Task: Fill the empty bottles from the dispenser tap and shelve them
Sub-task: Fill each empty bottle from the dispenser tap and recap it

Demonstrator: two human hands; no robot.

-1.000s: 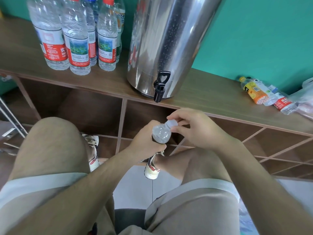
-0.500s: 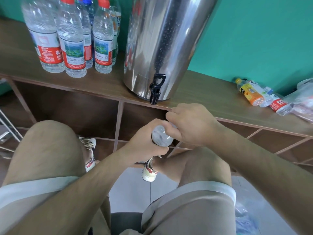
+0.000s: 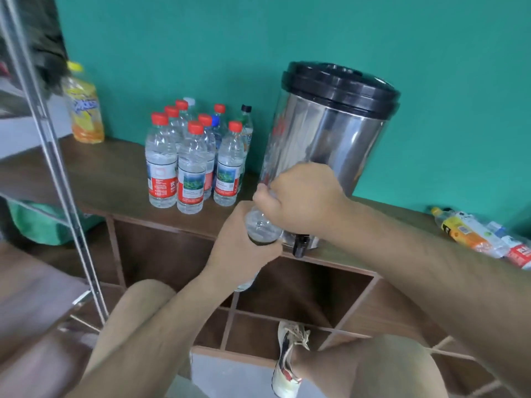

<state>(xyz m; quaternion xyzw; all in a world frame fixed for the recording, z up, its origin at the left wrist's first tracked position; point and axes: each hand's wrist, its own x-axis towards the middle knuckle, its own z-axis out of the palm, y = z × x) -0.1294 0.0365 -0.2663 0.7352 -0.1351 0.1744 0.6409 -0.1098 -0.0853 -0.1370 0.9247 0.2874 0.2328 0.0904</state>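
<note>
Left hand: our left hand grips the clear plastic bottle around its body, the fingers curled tight.
Right hand: our right hand covers the top of the bottle, fingers curled over it; the cap itself we cannot see.
Bottle: held in the air, in front of the shiny steel dispenser with black lid, just left of its black tap.
Shelf: the brown wooden shelf carries red-capped filled bottles, standing left of the dispenser.

Cap of bottle hidden under right hand; tap partly hidden.
</note>
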